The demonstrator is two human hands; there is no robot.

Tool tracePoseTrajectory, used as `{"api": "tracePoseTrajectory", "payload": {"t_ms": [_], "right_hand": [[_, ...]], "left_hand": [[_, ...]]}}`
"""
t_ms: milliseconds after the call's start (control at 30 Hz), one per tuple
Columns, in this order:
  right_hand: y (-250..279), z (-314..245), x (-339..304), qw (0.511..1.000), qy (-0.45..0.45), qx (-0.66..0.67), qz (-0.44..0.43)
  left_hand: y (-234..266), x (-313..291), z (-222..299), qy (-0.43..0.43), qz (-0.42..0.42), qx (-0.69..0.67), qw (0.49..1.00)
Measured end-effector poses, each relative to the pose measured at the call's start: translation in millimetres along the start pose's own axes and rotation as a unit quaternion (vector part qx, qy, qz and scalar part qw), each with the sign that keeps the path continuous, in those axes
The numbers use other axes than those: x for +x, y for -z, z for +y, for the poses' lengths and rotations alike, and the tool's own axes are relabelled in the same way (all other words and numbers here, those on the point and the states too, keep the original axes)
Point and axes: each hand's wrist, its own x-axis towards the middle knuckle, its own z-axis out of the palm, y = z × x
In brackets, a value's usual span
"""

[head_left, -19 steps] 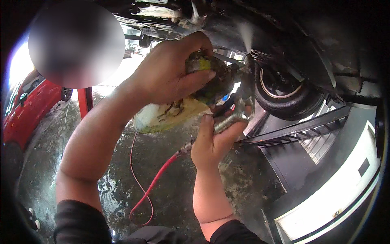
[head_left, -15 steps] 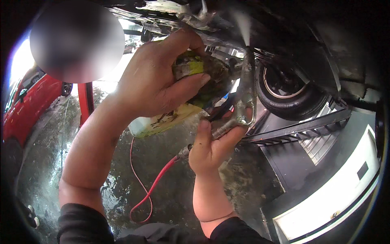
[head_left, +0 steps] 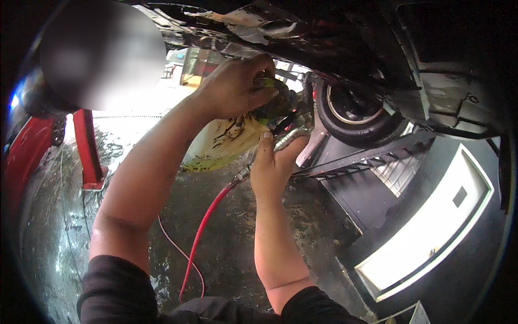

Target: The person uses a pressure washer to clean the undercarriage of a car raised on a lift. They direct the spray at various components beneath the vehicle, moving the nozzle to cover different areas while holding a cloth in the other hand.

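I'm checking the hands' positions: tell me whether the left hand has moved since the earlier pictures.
Yes. Against the red post, the left hand has shifted rightward in the view, leaving a wider gap between them; the camera has moved too.

We wear a dark left sleeve [head_left: 118,287] and a matching right sleeve [head_left: 318,308], both ending near the elbow. Our forearms [head_left: 154,162], left grip [head_left: 232,89] and right grip [head_left: 272,167] are bare. More dark cloth [head_left: 216,311] shows between the sleeves.

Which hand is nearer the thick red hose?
Right: the right hand holds the metal spray-gun handle, just above the thick red hose's upper end. The left hand is higher and farther, at the stained pale container.
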Motion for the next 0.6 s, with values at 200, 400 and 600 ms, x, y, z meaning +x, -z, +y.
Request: {"api": "tracePoseTrajectory", "payload": {"t_ms": [200, 400, 600], "right_hand": [[-12.0, 20.9, 30.4, 0.992, 0.014, -0.127, 0.002], [-2.8, 20.6, 46.1, 0.986, -0.004, -0.161, -0.036], [19.6, 35.0, 62.4, 0.969, 0.123, -0.215, -0.014]], "left_hand": [[-12.2, 19.8, -29.0, 0.034, 0.012, -0.056, 0.998], [-27.9, 26.0, -47.6, 0.07, -0.001, -0.098, 0.993], [-65.0, 39.6, -45.8, -0.014, 0.065, -0.159, 0.985]]}}
